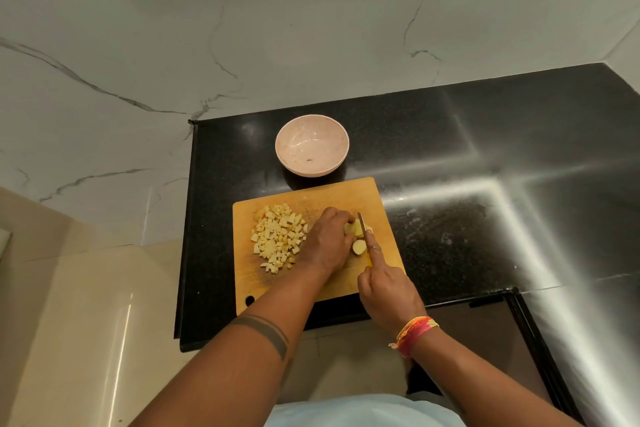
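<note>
A wooden cutting board (332,196) lies on the black counter. On its left part sits a heap of pale diced potato cubes (278,241). My left hand (329,241) curls over a peeled potato piece (355,229) near the board's middle and holds it down. A cut round slice (359,247) lies just in front of it. My right hand (388,284) grips a knife with a yellow handle, forefinger stretched along its spine. The knife blade (362,222) stands in the potato right beside my left fingertips.
A pale pink bowl (311,145) stands behind the board, with only a few specks inside. The black granite counter (485,166) stretches to the right and ends at a marble wall behind. The counter's left edge drops to a tiled floor (86,322).
</note>
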Demonstrator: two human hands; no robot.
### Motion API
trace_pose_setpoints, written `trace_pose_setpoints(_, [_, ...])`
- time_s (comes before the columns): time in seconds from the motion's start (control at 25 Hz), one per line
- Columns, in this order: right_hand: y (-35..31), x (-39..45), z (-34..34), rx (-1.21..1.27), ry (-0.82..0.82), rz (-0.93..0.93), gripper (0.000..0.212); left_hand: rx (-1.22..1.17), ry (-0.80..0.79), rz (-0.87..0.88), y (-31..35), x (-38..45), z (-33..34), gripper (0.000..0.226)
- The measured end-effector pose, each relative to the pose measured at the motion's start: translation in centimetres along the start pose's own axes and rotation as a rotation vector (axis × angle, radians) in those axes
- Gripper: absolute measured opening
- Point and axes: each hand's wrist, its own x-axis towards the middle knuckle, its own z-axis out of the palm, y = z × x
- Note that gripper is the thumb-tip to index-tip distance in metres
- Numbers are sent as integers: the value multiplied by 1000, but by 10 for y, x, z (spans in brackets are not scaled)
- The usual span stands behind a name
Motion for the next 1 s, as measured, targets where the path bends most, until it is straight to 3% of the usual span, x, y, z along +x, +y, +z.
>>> trace_pose_setpoints(0.2, [-4,-3,9,-8,-67,-51,78,-45,98,-27,-13,-15,-9,24])
trace_pose_setpoints(0.44, [-14,-2,23,-28,-132,-59,80,14,90,-56,-27,-25,-11,34])
trace_pose_setpoints(1.0, [-24,4,25,-201,-112,-112,78,33,132,-120,-31,-23,-9,37])
